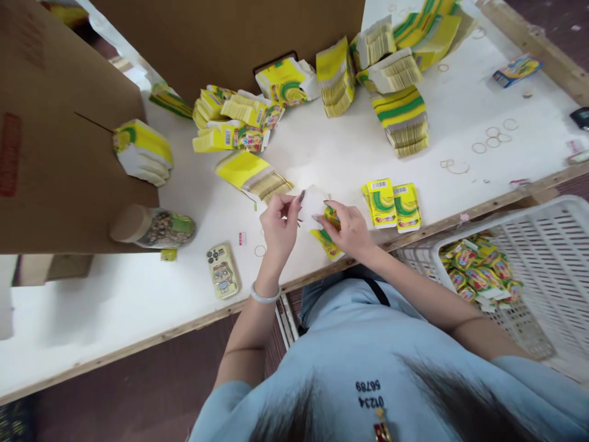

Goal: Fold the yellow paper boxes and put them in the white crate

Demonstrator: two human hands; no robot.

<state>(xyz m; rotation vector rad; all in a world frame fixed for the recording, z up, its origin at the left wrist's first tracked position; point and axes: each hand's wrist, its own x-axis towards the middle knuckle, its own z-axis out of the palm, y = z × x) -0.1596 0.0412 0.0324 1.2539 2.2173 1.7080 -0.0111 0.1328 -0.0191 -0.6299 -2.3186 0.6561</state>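
My left hand (280, 224) is above the white table, its thumb and fingers pinched together; what they hold, if anything, is too small to make out. Facing it, my right hand (347, 230) is curled around a small yellow-green packet (330, 244) near the table's front edge. Faint translucent material (313, 199) shows between the two hands. Just right of my right hand lie flat yellow cartons (383, 204) with green bands, and another carton (407, 209) beside them. A fanned stack of yellow cartons (253, 175) lies beyond my left hand.
More carton stacks (338, 77) line the back, before a large cardboard box (230, 37). On the left are a jar (159, 228) and a phone (223, 270). Rubber bands (493, 138) lie at right. A white basket (547, 258) holding packets (481, 270) stands below the table edge.
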